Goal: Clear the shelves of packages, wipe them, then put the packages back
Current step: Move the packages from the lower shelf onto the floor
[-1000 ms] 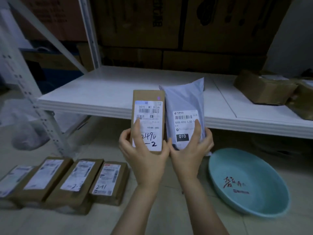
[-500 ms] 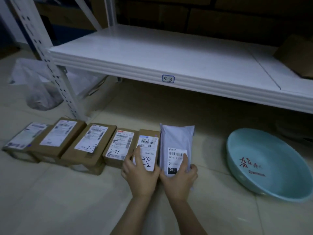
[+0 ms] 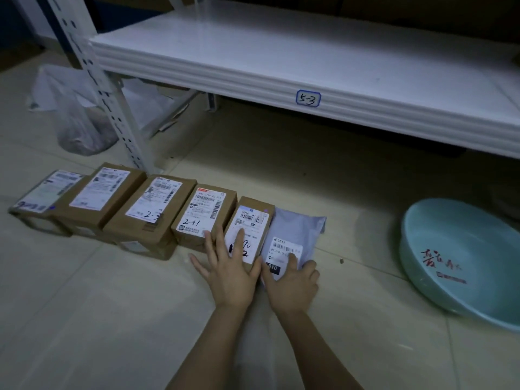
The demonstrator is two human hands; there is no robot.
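- My left hand [image 3: 228,274] rests flat, fingers spread, on the small brown cardboard box [image 3: 250,229]; my right hand [image 3: 292,282] pinches the near end of the grey plastic mailer [image 3: 295,232].
- Both lie on the floor [image 3: 112,319] at 12 o'clock from me, long axes 12-to-6, side by side.
- The row holds five brown cardboard boxes [image 3: 152,204] and one mailer; the one white metal shelf [image 3: 281,66] is beyond at 12.

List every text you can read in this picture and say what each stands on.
"5-3": sticker on the shelf edge.
"241": handwritten on the fourth box from the left.
"010": black patch on the grey mailer.
Red characters on the basin and labels' small print: too blurred to read.
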